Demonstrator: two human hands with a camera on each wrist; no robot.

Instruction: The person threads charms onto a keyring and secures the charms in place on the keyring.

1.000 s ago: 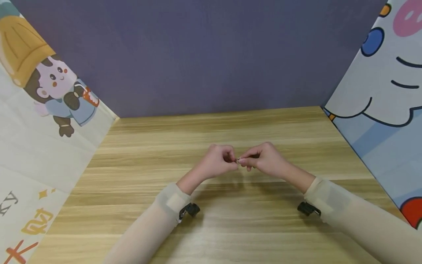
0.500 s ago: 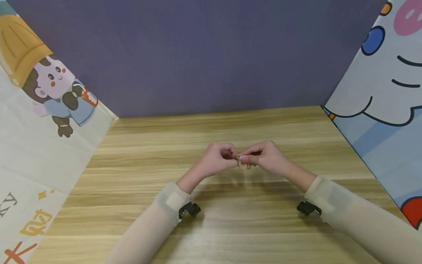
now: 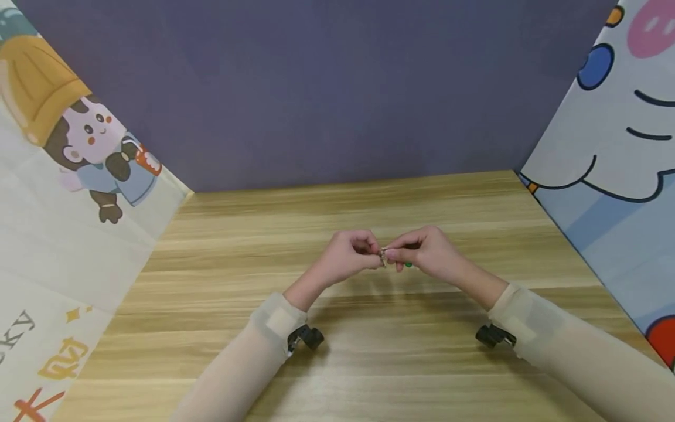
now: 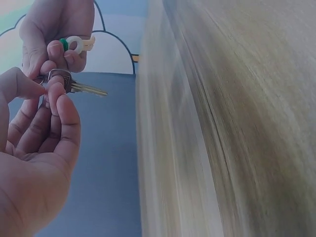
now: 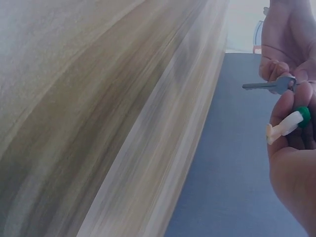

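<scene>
Two bare hands, left hand (image 3: 350,258) and right hand (image 3: 429,255), meet fingertip to fingertip above a wood-grain tabletop (image 3: 401,369), apart from its surface. Between them: a small bunch of metal keys (image 4: 90,89), at least two blades visible in the left wrist view. Key heads lie among the fingertips of both hands; blades project outward, pointing toward the tabletop.

Left hand: thumb and curled fingers pinch the keys at the head end. Right hand: thumb and index finger pinch at the same spot, remaining fingers curled. Exact contact of each fingertip is partly hidden, as is the joint between the key heads.

A small green-and-white piece (image 5: 292,121) with a cream-coloured end sits against the curled fingers of the right hand, just beside the keys. Whether it connects to them cannot be told.

Surroundings: long pale sleeves (image 3: 232,369) cover both forearms; a black device (image 3: 308,337) is mounted at each wrist. Plain purple-grey back panel (image 3: 337,94) behind the tabletop; a cartoon figure (image 3: 97,138) in an orange hat on the left side panel, bold cartoon outlines on the right side panel (image 3: 622,158).
</scene>
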